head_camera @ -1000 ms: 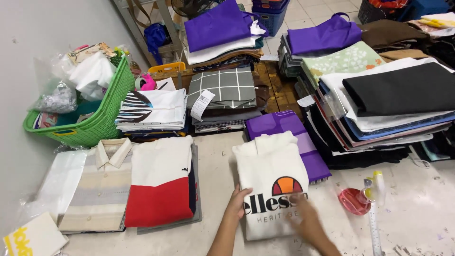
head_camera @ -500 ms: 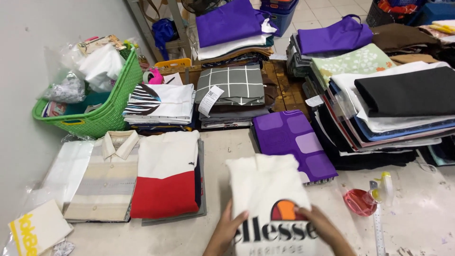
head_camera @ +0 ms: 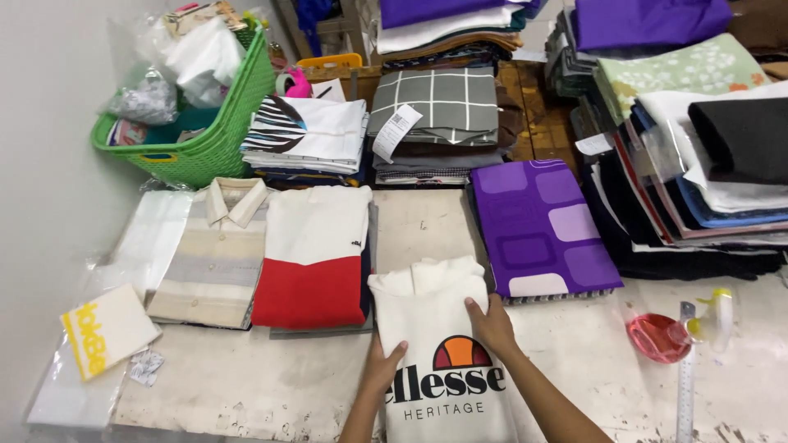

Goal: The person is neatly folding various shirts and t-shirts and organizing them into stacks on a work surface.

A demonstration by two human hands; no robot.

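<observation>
A folded white hoodie [head_camera: 431, 308] with a black, orange and red chest print lies on the worktable [head_camera: 246, 385] in front of me. My left hand [head_camera: 382, 367] grips its left edge, thumb on top. My right hand [head_camera: 491, 324] lies flat on the upper right of the hoodie, fingers spread. A folded white, red and navy shirt [head_camera: 316, 258] lies just left of the hoodie. A folded purple cloth with lighter squares [head_camera: 538, 226] lies to its right.
A striped cream collared shirt [head_camera: 212, 250] lies further left, with a green basket [head_camera: 201, 139] of plastic bags behind it. Stacks of folded fabric [head_camera: 698, 139] fill the back and right. A red dish [head_camera: 657, 336], a small spray bottle [head_camera: 716, 316] and a ruler [head_camera: 683, 377] lie at right.
The view has tilted down and closer. The hoodie has slid toward me and to the left, next to the red and white shirt. My hands shifted from its lower part to its sides.
</observation>
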